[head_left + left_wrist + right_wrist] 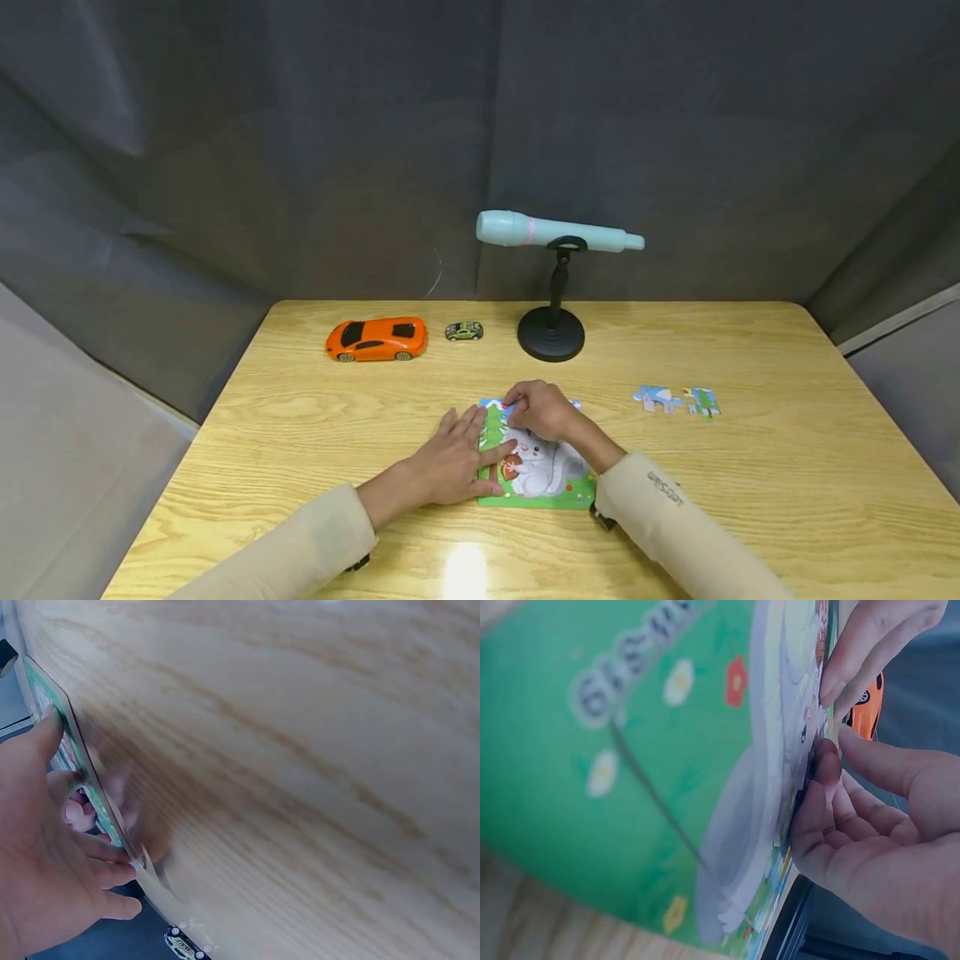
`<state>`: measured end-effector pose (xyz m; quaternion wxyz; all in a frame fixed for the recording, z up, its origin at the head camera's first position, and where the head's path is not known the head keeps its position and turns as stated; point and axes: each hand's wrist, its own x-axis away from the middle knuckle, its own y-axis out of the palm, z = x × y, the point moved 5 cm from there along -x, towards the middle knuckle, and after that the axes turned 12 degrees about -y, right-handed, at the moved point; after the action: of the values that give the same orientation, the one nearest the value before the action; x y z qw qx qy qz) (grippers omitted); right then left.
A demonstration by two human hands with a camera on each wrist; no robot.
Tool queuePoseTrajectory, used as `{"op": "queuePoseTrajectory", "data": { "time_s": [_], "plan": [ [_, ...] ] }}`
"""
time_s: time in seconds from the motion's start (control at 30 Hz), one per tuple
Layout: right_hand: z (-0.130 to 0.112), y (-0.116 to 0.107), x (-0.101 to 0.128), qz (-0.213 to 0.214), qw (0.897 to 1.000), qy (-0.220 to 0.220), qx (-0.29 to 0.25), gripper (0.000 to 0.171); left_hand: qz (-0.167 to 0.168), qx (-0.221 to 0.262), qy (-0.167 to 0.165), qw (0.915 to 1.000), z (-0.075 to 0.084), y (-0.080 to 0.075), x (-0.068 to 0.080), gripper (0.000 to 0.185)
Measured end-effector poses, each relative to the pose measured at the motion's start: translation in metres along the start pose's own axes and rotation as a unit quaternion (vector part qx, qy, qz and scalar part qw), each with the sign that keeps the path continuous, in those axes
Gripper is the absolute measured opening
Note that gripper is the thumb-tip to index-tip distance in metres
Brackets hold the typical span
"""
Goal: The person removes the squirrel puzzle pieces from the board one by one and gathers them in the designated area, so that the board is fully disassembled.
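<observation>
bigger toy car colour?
Orange, with black windows; clearest in the head view.

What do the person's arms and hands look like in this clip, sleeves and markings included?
Both arms wear long beige sleeves, the left sleeve plain, the right sleeve printed with small dark lettering near the cuff. A dark strap or device peeks out beneath each wrist. The left hand and right hand are bare: no gloves or rings visible.

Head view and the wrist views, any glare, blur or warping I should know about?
Head view: sharp, with a bright glare patch on the table near its front edge and wide-angle bending of the table edges. Left wrist view: wood grain smeared, the left hand soft. Right wrist view: the puzzle is too close and blurred; the right hand is clearer.
</observation>
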<state>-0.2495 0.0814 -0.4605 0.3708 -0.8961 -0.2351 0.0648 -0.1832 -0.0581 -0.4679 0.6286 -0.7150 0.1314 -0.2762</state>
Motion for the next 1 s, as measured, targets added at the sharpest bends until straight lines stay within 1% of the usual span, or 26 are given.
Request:
{"op": "queuePoseTrajectory", "data": {
  "time_s": [0.13, 0.27, 0.37, 0.57, 0.7, 0.83, 0.93, 1.0],
  "plan": [
    [-0.0003, 0.0011, -0.0006, -0.004, 1.0, 0.013, 0.002, 0.025, -0.001, -0.005, 0.0, 1.0, 0.0008, -0.0001, -0.0003, 0.064],
    [-0.005, 0.0015, -0.0015, -0.008, 1.0, 0.001, 0.022, 0.023, -0.003, -0.01, -0.006, 0.9999, -0.0005, 0.0003, -0.0007, 0.065],
    [-0.0071, 0.0004, -0.0025, 0.0, 0.999, -0.008, 0.045, 0.019, -0.001, -0.01, -0.005, 0.9999, -0.0007, 0.0, -0.0005, 0.065],
    [-0.0076, -0.0015, -0.0036, 0.005, 0.998, -0.015, 0.055, 0.014, 0.001, -0.008, 0.003, 1.0, 0.0002, -0.0002, -0.0005, 0.064],
    [-0.0081, -0.0037, -0.0048, 0.022, 0.998, -0.025, 0.061, 0.011, 0.001, -0.007, 0.002, 1.0, 0.0, 0.0005, -0.0011, 0.064],
    [-0.0073, -0.0048, -0.0063, 0.042, 0.998, -0.025, 0.049, 0.006, 0.006, -0.011, 0.001, 0.9999, -0.0004, 0.0007, -0.0012, 0.064],
    [-0.0058, -0.0051, -0.0064, 0.049, 0.998, -0.02, 0.024, 0.005, 0.006, -0.011, 0.0, 0.9999, -0.0001, 0.0008, -0.0006, 0.065],
    [-0.006, -0.0059, -0.0057, 0.049, 0.998, -0.025, 0.002, 0.005, 0.004, -0.01, 0.0, 0.9999, 0.0002, 0.0013, -0.0004, 0.065]
  ]
}}
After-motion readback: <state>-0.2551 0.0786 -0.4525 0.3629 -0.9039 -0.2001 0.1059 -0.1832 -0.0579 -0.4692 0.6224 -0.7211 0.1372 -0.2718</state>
